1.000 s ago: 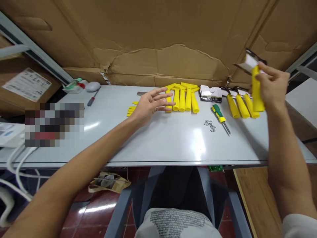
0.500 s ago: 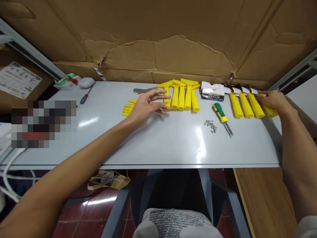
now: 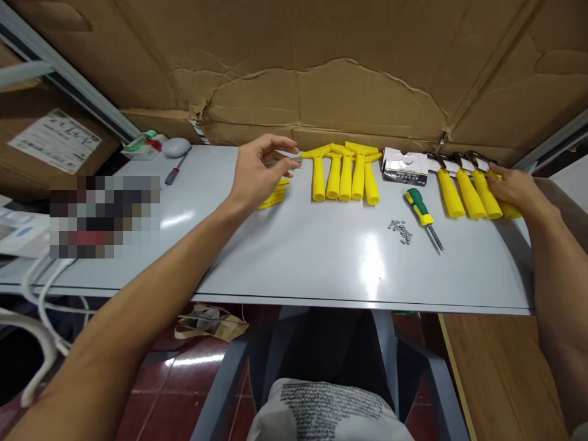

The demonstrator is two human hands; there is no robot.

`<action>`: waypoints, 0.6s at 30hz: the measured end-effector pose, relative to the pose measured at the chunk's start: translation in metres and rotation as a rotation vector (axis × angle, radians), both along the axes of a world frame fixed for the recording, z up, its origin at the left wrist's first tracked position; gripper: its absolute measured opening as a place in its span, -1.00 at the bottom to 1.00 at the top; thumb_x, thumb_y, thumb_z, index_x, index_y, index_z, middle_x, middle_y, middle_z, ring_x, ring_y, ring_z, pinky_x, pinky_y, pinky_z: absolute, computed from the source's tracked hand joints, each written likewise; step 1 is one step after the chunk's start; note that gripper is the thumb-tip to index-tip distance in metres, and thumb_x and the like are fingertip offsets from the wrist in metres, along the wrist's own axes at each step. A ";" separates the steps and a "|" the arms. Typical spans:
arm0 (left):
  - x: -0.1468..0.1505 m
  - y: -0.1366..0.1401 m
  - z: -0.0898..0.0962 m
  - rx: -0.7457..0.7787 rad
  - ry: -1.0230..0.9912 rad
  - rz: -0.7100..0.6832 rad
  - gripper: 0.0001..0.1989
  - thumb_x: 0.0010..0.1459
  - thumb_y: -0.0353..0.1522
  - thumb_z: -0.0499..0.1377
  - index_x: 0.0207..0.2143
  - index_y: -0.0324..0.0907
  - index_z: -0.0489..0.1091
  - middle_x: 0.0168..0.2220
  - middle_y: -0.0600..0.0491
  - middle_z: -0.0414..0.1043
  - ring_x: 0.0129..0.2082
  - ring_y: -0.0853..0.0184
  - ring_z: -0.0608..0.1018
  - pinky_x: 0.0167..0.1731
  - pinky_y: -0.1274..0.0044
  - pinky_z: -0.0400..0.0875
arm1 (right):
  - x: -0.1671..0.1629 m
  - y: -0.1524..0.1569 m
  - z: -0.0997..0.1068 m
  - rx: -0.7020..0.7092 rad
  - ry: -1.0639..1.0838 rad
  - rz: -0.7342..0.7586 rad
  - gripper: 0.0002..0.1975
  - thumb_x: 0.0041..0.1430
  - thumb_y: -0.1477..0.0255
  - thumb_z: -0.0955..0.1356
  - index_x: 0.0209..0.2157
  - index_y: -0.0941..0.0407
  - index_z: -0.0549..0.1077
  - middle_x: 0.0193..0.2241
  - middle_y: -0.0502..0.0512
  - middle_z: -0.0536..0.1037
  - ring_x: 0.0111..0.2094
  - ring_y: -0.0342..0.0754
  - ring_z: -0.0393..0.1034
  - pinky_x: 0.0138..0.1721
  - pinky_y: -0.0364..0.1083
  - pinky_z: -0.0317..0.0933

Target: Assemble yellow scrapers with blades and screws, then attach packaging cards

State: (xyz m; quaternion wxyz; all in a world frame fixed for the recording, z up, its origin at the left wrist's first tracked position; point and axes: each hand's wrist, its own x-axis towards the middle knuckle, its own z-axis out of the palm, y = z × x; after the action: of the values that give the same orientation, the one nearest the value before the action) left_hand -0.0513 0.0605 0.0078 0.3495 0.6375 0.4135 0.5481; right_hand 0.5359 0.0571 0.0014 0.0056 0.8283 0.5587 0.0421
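Brown cardboard (image 3: 321,61) backs the glossy grey table's (image 3: 298,257) far edge; left fingers (image 3: 281,142) gape; right fingers (image 3: 497,168), grip unclear, touch a yellow tubular handle (image 3: 511,211).

The yellow-handled tool (image 3: 511,211) lies slanted — rightmost in a row of four.

1. Solid yellow on the T-shaped handles (image 3: 345,179) along the tabletop's (image 3: 294,263) far edge!
2. More yellow on the tools (image 3: 470,196) near its far right corner, heads black and white.
3. Between them, the flat box (image 3: 404,162): white with a black band.
4. Green meets yellow on the screwdriver (image 3: 418,203); its shaft gleams silver, like the screws (image 3: 403,233).
5. Pale grey across the tabletop, brown on the cardboard (image 3: 367,37) behind it.
6. The shirt (image 3: 331,407): off-white, dark lines of print!
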 end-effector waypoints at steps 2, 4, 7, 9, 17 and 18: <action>-0.010 0.012 0.000 0.028 0.007 0.059 -0.82 0.21 -0.35 0.43 -0.13 -0.09 0.61 -0.09 0.13 0.67 -0.13 0.26 0.67 -0.08 0.28 0.60 | -0.003 0.000 0.000 -0.005 0.016 -0.002 -0.39 0.62 0.38 0.25 0.54 0.36 0.34 0.36 0.79 0.45 0.35 0.24 0.50 0.18 0.11 0.26; -0.015 0.020 -0.002 0.021 0.009 0.092 -0.82 0.22 -0.36 0.43 -0.13 -0.12 0.58 -0.12 0.15 0.65 -0.14 0.32 0.64 -0.07 0.30 0.57 | -0.006 0.001 -0.002 0.003 0.026 -0.005 -0.39 0.62 0.39 0.25 0.55 0.36 0.33 0.38 0.78 0.44 0.35 0.22 0.49 0.20 0.11 0.23; -0.018 0.024 -0.006 0.026 0.034 0.109 -0.83 0.14 -0.41 0.40 -0.18 -0.14 0.60 -0.15 0.10 0.63 -0.19 0.35 0.59 -0.17 0.36 0.57 | -0.006 0.004 -0.004 0.009 0.047 -0.009 -0.38 0.62 0.36 0.25 0.55 0.32 0.33 0.40 0.73 0.43 0.38 0.21 0.47 0.21 0.10 0.21; -0.020 0.027 -0.008 0.037 0.080 0.119 -0.84 0.09 -0.41 0.38 -0.23 -0.09 0.63 -0.13 0.07 0.64 -0.19 0.31 0.57 -0.17 0.37 0.57 | -0.003 0.006 -0.005 0.014 0.060 -0.019 -0.39 0.63 0.32 0.25 0.55 0.27 0.34 0.40 0.72 0.43 0.39 0.21 0.47 0.20 0.12 0.21; -0.061 0.059 -0.014 -0.081 0.532 0.251 -0.80 -0.01 -0.46 0.45 -0.28 -0.05 0.70 -0.18 -0.06 0.60 -0.02 0.00 0.57 0.32 0.14 0.36 | 0.029 0.001 -0.009 0.228 0.058 -0.069 -0.30 0.58 0.07 0.31 0.54 0.15 0.38 0.11 0.62 0.68 0.21 0.25 0.59 0.01 0.16 0.27; -0.066 0.063 -0.016 -0.085 0.579 0.227 -0.81 0.02 -0.45 0.45 -0.27 -0.07 0.70 -0.18 -0.06 0.62 -0.03 0.01 0.59 0.31 0.14 0.38 | 0.032 0.001 -0.010 0.301 0.027 -0.080 -0.35 0.58 0.09 0.30 0.50 0.14 0.45 0.10 0.62 0.69 0.19 0.26 0.60 -0.02 0.17 0.28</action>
State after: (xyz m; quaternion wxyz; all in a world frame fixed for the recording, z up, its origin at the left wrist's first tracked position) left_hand -0.1173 0.1232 -0.0080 0.1802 0.7016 0.5870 0.3615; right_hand 0.5676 0.0580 -0.0088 -0.1245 0.8417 0.5128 0.1143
